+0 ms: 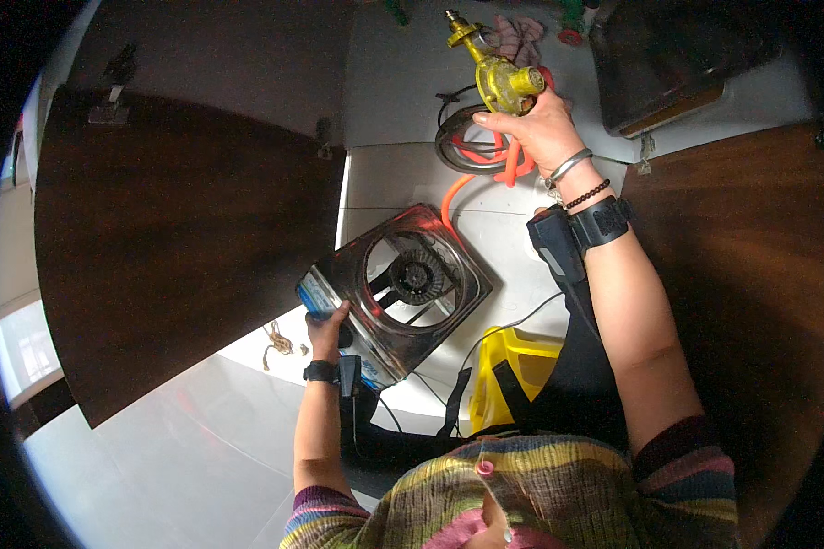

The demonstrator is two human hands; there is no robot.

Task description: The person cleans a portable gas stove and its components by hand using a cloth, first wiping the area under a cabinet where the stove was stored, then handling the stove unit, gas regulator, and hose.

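My right hand [546, 123] grips a yellow gas regulator [498, 79] with a brass-coloured nozzle end, raised above the cabinet floor. Loops of orange gas hose [448, 199] hang below that hand, and one length runs down to the stove. A dark ring [442, 145] hangs or lies just under the regulator; which, I cannot tell. My left hand [326, 336] holds the front panel of a single-burner gas stove [347, 271], thumb on its upper edge. The stove sits turned at an angle, its round black burner [415, 276] in the middle of the top opening.
Brown wooden cabinet doors stand open at left [178, 226] and right [735, 219]. A pink cloth [518, 38] lies at the back, near a dark box-like object [680, 62]. A yellow plastic object [484, 384] is close to my body. Tangled cord [281, 340] lies by the left door.
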